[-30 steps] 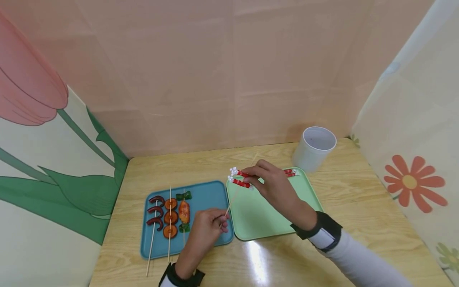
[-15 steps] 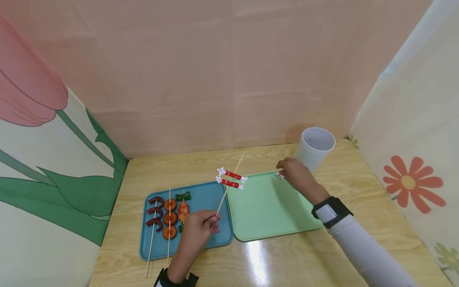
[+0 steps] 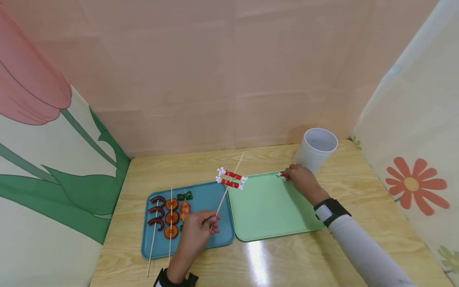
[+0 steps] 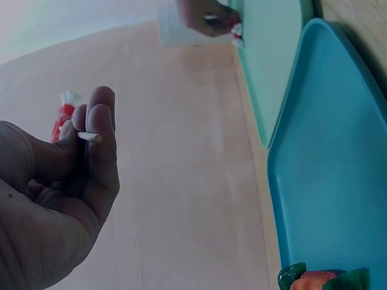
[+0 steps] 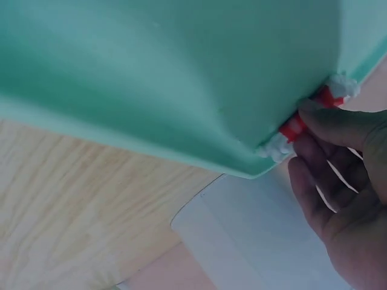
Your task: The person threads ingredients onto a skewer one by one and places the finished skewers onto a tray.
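Observation:
My left hand (image 3: 195,231) pinches the lower part of a thin wooden skewer (image 3: 222,201), which slants up above the trays. Two red pieces with white knobbly ends are threaded on it: an upper red piece (image 3: 232,174) and a lower red piece (image 3: 229,183). Over the back right corner of the green tray (image 3: 265,215), my right hand (image 3: 305,185) has its thumb and fingers around another red piece (image 5: 294,127) with white ends. That piece lies against the tray's corner, partly covered by the fingers. In the left wrist view the skewer's blunt end (image 4: 91,138) pokes out between the fingertips.
A blue tray (image 3: 224,235) adjoins the green one on the left. Skewers lie in it with dark red curls (image 3: 155,209), round orange-brown slices (image 3: 175,217), and a glazed piece (image 3: 185,208) between green bits. Behind the green tray stands a white bin (image 3: 310,157).
My right hand has left the threaded pieces and moved right to the green tray's back corner, where it now grips another red piece. The left hand has shifted slightly left with the skewer.

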Tool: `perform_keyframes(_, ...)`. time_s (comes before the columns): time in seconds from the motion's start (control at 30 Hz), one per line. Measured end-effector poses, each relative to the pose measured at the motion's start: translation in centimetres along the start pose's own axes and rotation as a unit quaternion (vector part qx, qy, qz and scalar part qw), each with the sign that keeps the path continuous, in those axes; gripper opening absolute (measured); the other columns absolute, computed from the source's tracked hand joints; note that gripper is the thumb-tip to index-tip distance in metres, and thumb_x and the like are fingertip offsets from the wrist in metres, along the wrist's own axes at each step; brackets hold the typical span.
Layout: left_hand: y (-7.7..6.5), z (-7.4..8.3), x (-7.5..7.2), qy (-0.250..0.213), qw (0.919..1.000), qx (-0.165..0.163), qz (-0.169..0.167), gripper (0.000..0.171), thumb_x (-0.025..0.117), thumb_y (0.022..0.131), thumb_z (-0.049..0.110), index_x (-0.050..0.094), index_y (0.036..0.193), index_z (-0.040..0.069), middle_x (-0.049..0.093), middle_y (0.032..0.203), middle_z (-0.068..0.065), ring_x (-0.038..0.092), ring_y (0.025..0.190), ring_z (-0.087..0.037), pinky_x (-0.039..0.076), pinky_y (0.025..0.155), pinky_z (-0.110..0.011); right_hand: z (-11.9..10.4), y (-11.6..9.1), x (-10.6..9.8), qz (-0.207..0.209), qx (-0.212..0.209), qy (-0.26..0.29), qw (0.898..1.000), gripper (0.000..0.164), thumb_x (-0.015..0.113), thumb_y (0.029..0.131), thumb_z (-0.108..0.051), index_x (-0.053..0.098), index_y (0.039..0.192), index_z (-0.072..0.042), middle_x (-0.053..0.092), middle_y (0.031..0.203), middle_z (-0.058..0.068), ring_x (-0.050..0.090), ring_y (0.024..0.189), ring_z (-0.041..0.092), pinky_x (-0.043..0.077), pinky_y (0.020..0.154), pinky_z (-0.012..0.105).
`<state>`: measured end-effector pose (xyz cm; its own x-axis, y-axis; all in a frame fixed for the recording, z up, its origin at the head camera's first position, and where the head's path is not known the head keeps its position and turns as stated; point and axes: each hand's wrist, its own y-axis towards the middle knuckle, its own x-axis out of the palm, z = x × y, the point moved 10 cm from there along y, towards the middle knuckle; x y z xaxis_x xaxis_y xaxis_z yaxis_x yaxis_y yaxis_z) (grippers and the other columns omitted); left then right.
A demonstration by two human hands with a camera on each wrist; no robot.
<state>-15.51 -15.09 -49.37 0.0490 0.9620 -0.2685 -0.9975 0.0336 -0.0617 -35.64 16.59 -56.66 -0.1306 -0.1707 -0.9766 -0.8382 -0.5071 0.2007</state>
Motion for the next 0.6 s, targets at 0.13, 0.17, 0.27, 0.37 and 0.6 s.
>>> perform_keyframes(0.13, 0.0, 0.0, 0.0, -0.001, 1.0, 0.003, -0.002, 0.016, 0.06, 0.1, -0.002, 0.075, 0.103, -0.006, 0.073, 0.089, -0.015, 0.073, 0.076, -0.027, 0.066, 0.065, -0.035, -0.1, -0.1, 0.2, 0.006, -0.005, -0.028, 1.0, 0.014, 0.068, 0.083, 0.009, 0.073, 0.09, -0.002, 0.061, 0.081, 0.013, 0.061, 0.077, 0.035, 0.055, 0.061, 0.05)
perform_keyframes(0.17, -0.1, 0.0, 0.0, -0.001, 1.0, 0.003, -0.003, 0.016, 0.06, 0.1, -0.002, 0.075, 0.103, -0.006, 0.073, 0.089, -0.015, 0.073, 0.075, -0.026, 0.066, 0.065, -0.034, -0.1, -0.1, 0.2, 0.007, -0.006, -0.034, 0.999, 0.014, 0.069, 0.083, 0.009, 0.073, 0.09, -0.002, 0.061, 0.081, 0.013, 0.061, 0.077, 0.035, 0.055, 0.061, 0.05)
perform_keyframes(0.27, 0.0, -0.1, 0.0, -0.001, 1.0, 0.002, -0.004, 0.016, 0.06, 0.1, -0.002, 0.075, 0.103, -0.005, 0.073, 0.089, -0.015, 0.073, 0.075, -0.025, 0.065, 0.065, -0.033, -0.2, -0.2, -0.1, 0.007, -0.008, -0.046, 0.999, 0.011, 0.07, 0.083, 0.007, 0.072, 0.089, -0.003, 0.061, 0.082, 0.013, 0.062, 0.077, 0.035, 0.055, 0.06, 0.049)
perform_keyframes(0.37, 0.0, -0.2, 0.0, -0.004, 1.0, -0.001, -0.006, 0.016, 0.06, 0.1, -0.001, 0.075, 0.104, -0.005, 0.073, 0.089, -0.015, 0.072, 0.075, -0.024, 0.065, 0.063, -0.027, -0.2, -0.3, -0.6, 0.012, -0.003, -0.033, 0.999, 0.009, 0.072, 0.081, 0.005, 0.068, 0.086, -0.002, 0.061, 0.081, 0.013, 0.062, 0.072, 0.034, 0.055, 0.058, 0.049)
perform_keyframes(0.6, 0.1, -0.3, -0.1, 0.0, 0.9999, -0.004, -0.01, 0.016, 0.06, 0.1, -0.001, 0.076, 0.103, -0.005, 0.072, 0.087, -0.014, 0.073, 0.073, -0.021, 0.065, 0.063, -0.029, 0.1, 0.6, -2.5, -0.02, 0.063, 0.152, 0.986, 0.018, 0.077, 0.088, -0.004, 0.069, 0.103, 0.001, 0.066, 0.094, 0.017, 0.066, 0.082, 0.03, 0.06, 0.072, 0.043)
